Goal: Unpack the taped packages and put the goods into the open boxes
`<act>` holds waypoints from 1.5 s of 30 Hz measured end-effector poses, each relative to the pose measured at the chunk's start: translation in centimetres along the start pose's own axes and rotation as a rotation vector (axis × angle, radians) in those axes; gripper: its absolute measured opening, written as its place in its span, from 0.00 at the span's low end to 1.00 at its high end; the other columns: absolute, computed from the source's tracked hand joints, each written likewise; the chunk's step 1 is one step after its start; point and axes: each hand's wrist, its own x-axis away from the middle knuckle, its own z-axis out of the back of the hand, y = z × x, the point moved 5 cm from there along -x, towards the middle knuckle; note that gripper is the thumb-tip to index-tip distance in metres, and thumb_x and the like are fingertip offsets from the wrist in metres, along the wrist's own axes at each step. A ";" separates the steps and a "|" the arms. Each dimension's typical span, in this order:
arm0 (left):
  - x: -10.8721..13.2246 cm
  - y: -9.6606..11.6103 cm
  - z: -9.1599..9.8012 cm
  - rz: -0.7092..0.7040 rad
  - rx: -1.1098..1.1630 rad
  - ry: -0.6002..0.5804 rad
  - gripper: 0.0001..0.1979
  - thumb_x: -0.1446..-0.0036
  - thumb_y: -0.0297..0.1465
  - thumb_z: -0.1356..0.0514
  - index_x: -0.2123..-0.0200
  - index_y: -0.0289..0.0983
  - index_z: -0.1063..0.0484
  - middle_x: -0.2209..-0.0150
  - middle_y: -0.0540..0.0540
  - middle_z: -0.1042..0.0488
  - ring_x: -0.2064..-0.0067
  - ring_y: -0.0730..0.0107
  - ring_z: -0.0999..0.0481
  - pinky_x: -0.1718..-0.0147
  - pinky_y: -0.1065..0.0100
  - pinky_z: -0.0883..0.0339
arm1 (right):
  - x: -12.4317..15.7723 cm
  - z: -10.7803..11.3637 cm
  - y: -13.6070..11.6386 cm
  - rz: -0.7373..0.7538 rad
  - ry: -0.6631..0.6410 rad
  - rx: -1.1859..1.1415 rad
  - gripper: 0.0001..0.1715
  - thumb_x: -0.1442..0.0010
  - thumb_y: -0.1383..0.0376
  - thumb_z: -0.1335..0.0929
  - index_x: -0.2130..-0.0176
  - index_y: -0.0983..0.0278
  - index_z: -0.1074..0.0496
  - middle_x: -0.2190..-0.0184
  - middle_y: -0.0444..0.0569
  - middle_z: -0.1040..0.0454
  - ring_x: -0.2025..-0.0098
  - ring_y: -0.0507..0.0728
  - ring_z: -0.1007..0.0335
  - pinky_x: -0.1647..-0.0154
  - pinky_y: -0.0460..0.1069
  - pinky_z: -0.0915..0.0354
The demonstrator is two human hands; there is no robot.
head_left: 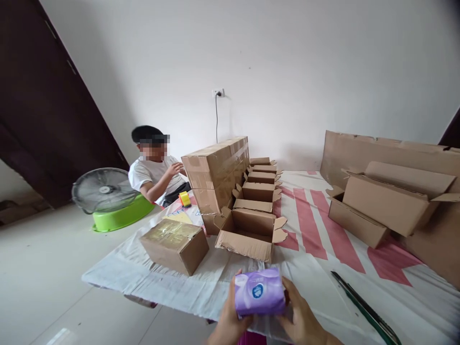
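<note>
Between my two hands is a purple soft pack [260,291] with a round blue emblem, held at the near edge of the table. My left hand [230,314] grips its left side and my right hand [300,311] its right side. Just beyond it stands an open cardboard box [247,242] with its flaps spread; its inside looks dark. To the left of that sits a closed, taped cardboard box [175,244]. A green utility knife [366,306] lies on the cloth to the right of my right hand.
More open boxes [257,191] line up behind, beside a tall stack of taped boxes [215,177]. Further right, open boxes [386,199] lean near a large cardboard sheet [391,148]. Yellow tape [184,199] lies near a seated person [154,177]. A fan [104,190] stands left.
</note>
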 end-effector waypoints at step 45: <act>-17.7 -1.3 -2.8 0.111 -0.748 0.028 0.26 0.43 0.26 0.43 0.40 0.34 0.38 0.41 0.33 0.33 0.37 0.50 0.38 0.38 0.55 0.49 | -4.4 -1.8 1.6 0.036 -0.118 0.156 0.10 0.38 0.65 0.38 0.66 0.61 0.29 0.66 0.49 0.27 0.63 0.57 0.27 0.61 0.50 0.32</act>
